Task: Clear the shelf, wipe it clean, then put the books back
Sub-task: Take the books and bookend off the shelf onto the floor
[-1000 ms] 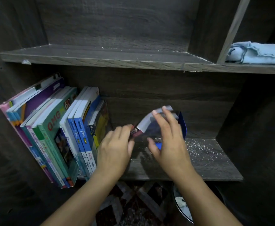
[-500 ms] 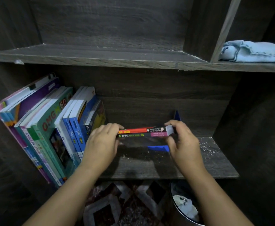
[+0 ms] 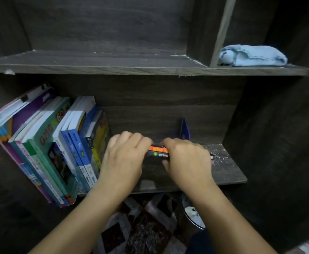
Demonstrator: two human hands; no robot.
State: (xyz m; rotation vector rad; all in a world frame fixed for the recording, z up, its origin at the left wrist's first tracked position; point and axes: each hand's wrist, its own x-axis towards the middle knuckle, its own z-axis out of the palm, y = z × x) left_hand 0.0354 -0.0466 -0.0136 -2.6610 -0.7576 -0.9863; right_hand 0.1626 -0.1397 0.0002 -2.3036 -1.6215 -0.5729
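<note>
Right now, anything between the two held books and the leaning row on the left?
Only the left hand gripping the held books; no object visible on the shelf before the leaning row.

- Left hand (image 3: 121, 162): bare, with a bare forearm showing below the lower shelf (image 3: 228, 173).
- Right hand (image 3: 188, 160): bare, forearm likewise bare.
- Dark blue fabric (image 3: 199, 242) below the lower shelf: possibly clothing, cannot tell.

Left grip (image 3: 122, 159), right grip (image 3: 187, 158) (both curled)
</note>
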